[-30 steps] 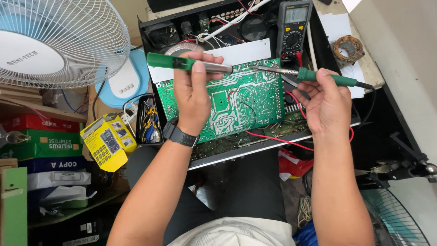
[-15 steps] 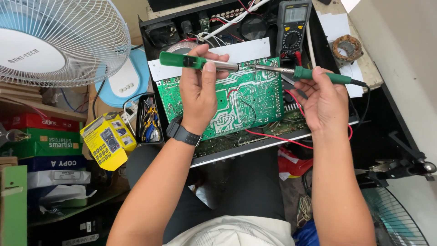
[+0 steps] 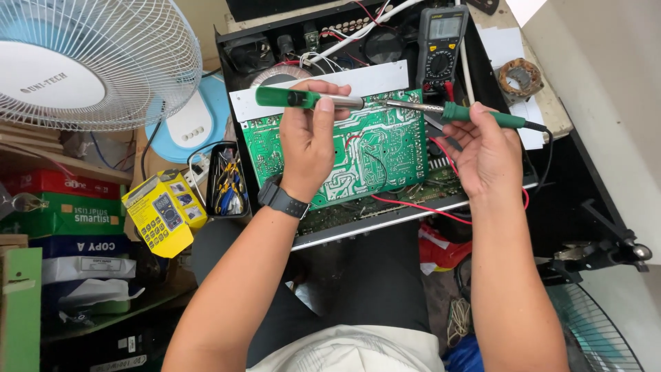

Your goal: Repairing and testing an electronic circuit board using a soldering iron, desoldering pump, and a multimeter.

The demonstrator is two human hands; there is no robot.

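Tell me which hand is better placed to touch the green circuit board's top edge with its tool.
Right, probably. The right hand holds the green-handled soldering iron with its metal tip at the green circuit board top edge; the left hand's green desoldering pump lies level above it.

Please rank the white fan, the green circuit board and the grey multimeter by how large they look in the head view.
1. white fan, though it is cut off and perhaps nearer the camera
2. green circuit board
3. grey multimeter

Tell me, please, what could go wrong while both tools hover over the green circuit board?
The soldering iron in the right hand points at the tip of the green tool held by the left hand; a slip might burn fingers. The red wire near the circuit board could snag or scorch.
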